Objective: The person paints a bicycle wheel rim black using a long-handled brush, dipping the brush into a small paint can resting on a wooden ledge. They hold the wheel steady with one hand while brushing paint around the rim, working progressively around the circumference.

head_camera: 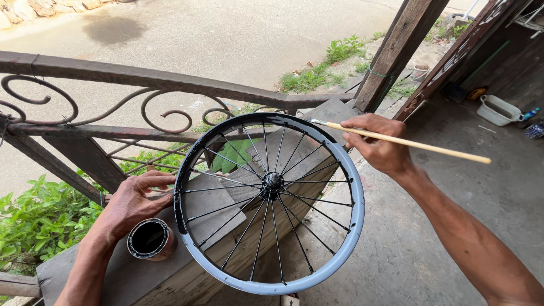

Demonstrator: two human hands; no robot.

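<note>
My right hand [378, 148] pinches a thin brush [396, 140] at the bicycle wheel [271, 201] rim's top; my left hand [135, 203], fingers spread, steadies its edge beside 1 paint can [150, 239]. Painting looks half done; the grey lower arc needs black next.

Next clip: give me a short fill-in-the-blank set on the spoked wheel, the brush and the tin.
1. The right hand holds a thin wooden-handled ____ to the spoked bicycle wheel rim.
2. The left hand steadies the rim's ____-painted side.
3. The small round tin of black paint sits just below the ____ hand.

Missing words: paintbrush; black; left
</note>
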